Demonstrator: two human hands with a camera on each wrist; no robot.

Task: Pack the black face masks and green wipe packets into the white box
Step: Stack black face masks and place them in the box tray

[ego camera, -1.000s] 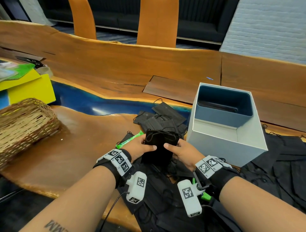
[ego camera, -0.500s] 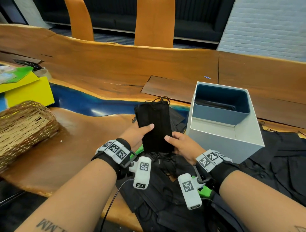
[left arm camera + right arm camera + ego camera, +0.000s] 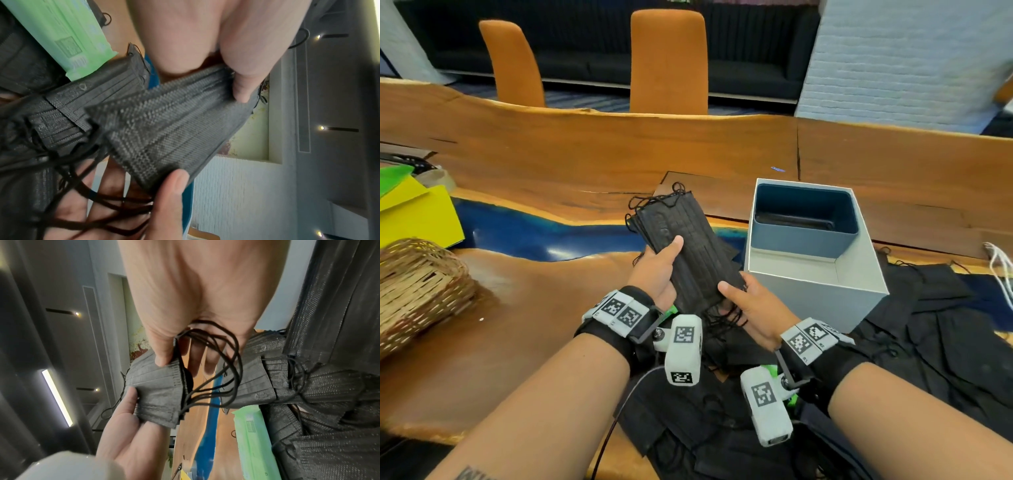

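Observation:
A stack of black face masks [image 3: 688, 246] is held up above the table, tilted, just left of the white box [image 3: 815, 291]. My left hand [image 3: 659, 265] grips its left edge, thumb on top [image 3: 242, 87]. My right hand [image 3: 743, 298] pinches the lower right corner of the stack [image 3: 158, 392], ear loops dangling over its palm. The box stands open, with a blue inner tray [image 3: 804, 219] at its far end. A green wipe packet [image 3: 68, 37] lies on the table among loose masks [image 3: 928, 342]; the right wrist view shows it [image 3: 252, 439] too.
A wicker basket [image 3: 417, 291] sits at the left, with yellow and green sheets [image 3: 417, 212] behind it. More black masks [image 3: 705, 428] cover the near table edge. Two orange chairs [image 3: 667, 61] stand beyond the table. White cords [image 3: 1000, 267] lie at the far right.
Both hands have lifted the mask stack off the pile, straightened it, and tilted it toward the box. The head camera has tipped upward a little.

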